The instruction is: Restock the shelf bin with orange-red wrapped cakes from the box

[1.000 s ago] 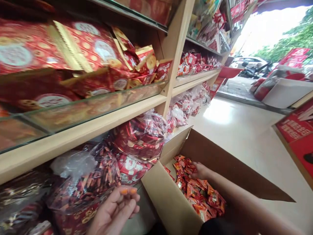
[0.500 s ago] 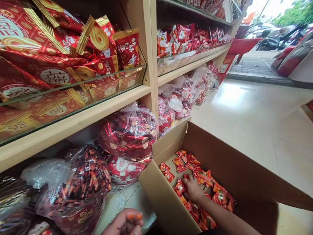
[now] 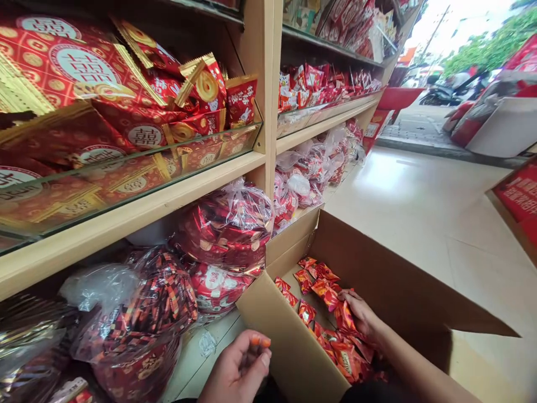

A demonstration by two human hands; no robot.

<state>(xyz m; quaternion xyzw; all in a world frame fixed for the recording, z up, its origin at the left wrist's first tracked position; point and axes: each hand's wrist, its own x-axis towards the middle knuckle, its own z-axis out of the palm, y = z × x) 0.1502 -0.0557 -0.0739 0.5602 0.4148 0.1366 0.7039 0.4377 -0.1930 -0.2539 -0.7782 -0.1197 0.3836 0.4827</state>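
Right hand [image 3: 361,314] down in the cardboard box [image 3: 289,358], fingers closing on red snack packets [image 3: 335,313]. Best to scoop gently, no squashing. Left hand [image 3: 239,372] loosely curled, holding nothing.

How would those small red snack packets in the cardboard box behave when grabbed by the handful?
The snack packets look like glossy foil, so probably slippery and crinkly. They lie loose in the cardboard box, so they likely shift and spill around the right hand. Small and pillow-shaped, so probably light.
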